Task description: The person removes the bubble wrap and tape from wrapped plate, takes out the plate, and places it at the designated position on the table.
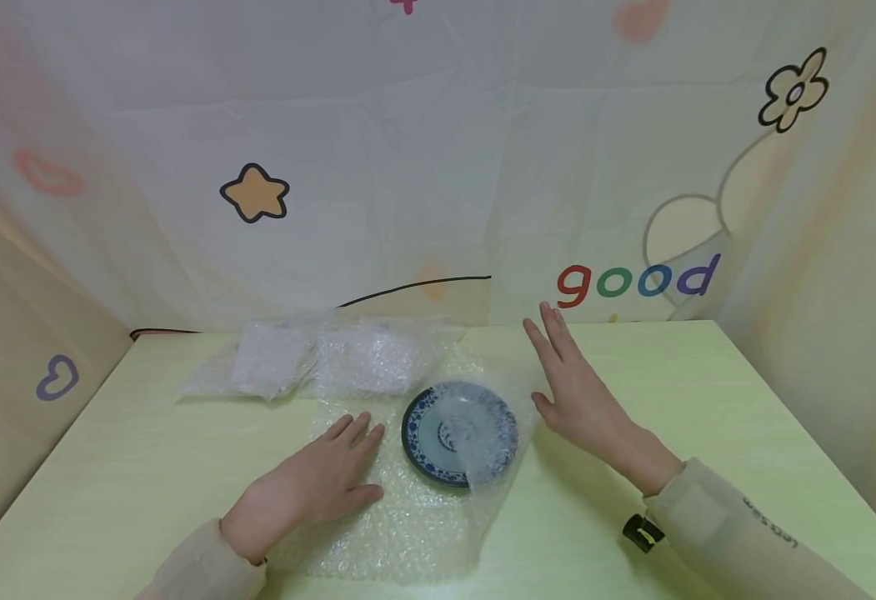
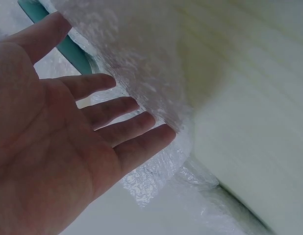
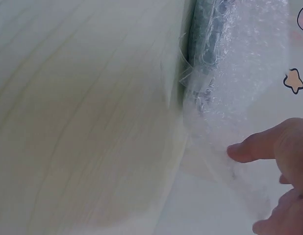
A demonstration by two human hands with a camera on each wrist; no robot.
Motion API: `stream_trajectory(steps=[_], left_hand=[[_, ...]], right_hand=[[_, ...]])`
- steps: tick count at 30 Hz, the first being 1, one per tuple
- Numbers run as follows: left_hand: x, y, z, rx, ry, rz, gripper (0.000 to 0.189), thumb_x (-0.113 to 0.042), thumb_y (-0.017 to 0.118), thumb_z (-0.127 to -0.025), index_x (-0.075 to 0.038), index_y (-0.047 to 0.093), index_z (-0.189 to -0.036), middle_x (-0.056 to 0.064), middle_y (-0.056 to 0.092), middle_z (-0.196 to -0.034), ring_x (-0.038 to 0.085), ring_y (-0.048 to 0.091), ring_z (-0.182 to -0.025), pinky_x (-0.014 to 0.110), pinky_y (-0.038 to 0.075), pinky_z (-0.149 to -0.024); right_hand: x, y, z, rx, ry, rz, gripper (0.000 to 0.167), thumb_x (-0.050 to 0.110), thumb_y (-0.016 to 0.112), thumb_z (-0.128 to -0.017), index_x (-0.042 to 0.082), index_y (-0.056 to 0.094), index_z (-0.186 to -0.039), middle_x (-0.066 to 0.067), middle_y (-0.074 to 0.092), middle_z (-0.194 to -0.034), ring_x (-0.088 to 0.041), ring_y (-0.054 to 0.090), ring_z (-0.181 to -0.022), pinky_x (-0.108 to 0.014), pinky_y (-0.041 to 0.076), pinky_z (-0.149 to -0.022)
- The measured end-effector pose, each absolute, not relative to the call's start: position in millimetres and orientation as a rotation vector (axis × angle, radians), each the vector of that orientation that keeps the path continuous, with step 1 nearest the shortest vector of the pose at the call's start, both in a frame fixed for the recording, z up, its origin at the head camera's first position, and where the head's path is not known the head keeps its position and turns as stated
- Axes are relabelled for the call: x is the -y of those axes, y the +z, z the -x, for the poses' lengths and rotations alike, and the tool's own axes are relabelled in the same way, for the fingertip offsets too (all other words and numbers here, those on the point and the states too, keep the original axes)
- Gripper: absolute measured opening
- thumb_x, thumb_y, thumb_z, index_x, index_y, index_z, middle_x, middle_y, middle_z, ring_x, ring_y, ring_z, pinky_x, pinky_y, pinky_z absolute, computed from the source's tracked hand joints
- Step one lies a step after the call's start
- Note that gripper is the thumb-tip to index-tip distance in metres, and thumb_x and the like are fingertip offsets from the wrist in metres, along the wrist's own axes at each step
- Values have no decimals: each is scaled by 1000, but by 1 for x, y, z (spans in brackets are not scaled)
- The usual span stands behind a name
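A blue-and-white patterned plate (image 1: pixel 428 437) lies on a sheet of bubble wrap (image 1: pixel 400 537), near the middle of the table. One side of the wrap is folded over the plate's right part. My left hand (image 1: pixel 306 483) is left of the plate over the wrap, palm down with fingers extended; its fingertips (image 2: pixel 164 132) overlap the wrap in the left wrist view. To the plate's right, my right hand (image 1: pixel 583 404) has its fingers stretched out and spread. In the right wrist view, its thumb (image 3: pixel 252 149) is right at the folded wrap.
Two bubble-wrapped packets (image 1: pixel 268 362) (image 1: pixel 388 358) lie at the back of the table (image 1: pixel 633 358), left of centre. A printed curtain (image 1: pixel 407 167) hangs behind the table's back edge. A black strap (image 1: pixel 642 533) shows at my right sleeve.
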State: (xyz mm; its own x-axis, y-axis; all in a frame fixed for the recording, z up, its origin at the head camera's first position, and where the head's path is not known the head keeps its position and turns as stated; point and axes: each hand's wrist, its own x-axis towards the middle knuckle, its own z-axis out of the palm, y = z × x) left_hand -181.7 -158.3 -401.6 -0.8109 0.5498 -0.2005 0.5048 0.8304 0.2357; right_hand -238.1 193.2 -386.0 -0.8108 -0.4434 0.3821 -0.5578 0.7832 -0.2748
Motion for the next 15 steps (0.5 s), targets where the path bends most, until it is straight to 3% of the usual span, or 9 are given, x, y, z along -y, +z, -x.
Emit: stream_trajectory(steps=[4,7,10,15], left_hand=[[158,-401,182,-2755,247,-810,76,-38,65,-102,5,35,-156,30,24,-163,48,21,-150,55,23,-120],[157,-401,182,-2757,246,-809,76,-38,65,-102,5,35,-156,30,24,-163,48,21,-150,55,23,-120],[157,-401,181,-2758,244,-803,76,-38,65,-101,5,35,-156,30,24,-163,48,21,-150,55,23,-120],[157,-401,181,-2760,245,-800,76,-38,65,-101,4,35,-157,30,24,-163,47,21,-150,55,24,-120]], right_hand=[[-195,-387,239,2718,444,-714,90,-6,81,-81,-9,31,-155,-28,11,-167,-42,8,-154,-61,14,-120],[-197,-388,239,2769,419,-673,85,-6,81,-81,-9,35,-153,-28,15,-166,-42,12,-154,-59,13,-121],[-197,-390,239,2813,465,-660,79,-8,79,-84,-7,38,-152,-26,17,-166,-42,15,-153,-57,26,-117],[-196,-393,240,2849,508,-683,63,-10,76,-85,-3,51,-143,-25,36,-158,-44,36,-144,-56,39,-110]])
